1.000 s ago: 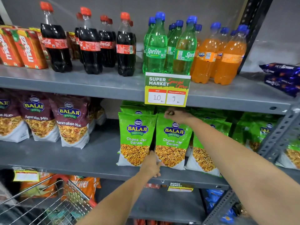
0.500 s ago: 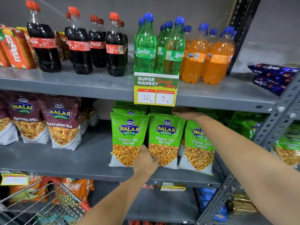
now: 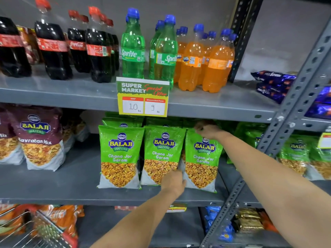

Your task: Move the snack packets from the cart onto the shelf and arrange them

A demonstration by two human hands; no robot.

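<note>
Three green Balaji Chana Jor Garam packets stand in a front row on the middle shelf [image 3: 71, 187]: left packet [image 3: 119, 156], middle packet [image 3: 162, 153], right packet [image 3: 202, 169]. More green packets stand behind them. My right hand [image 3: 206, 130] pinches the top edge of the right packet. My left hand [image 3: 172, 181] is at the bottom of the gap between the middle and right packets, with its fingers tucked in against the right packet's lower left corner. A corner of the wire cart [image 3: 26, 230] shows at the bottom left.
Maroon Navratan Mix packets [image 3: 38, 138] stand at the left of the same shelf. Cola, Sprite and orange soda bottles fill the upper shelf behind a price tag [image 3: 142, 97]. A slotted grey upright [image 3: 279, 133] divides off the bay to the right, which holds more green packets.
Both hands have shifted right: the right from the middle packet's top to the right packet's top, the left from the left-middle gap to the middle-right gap. The view moved closer.
</note>
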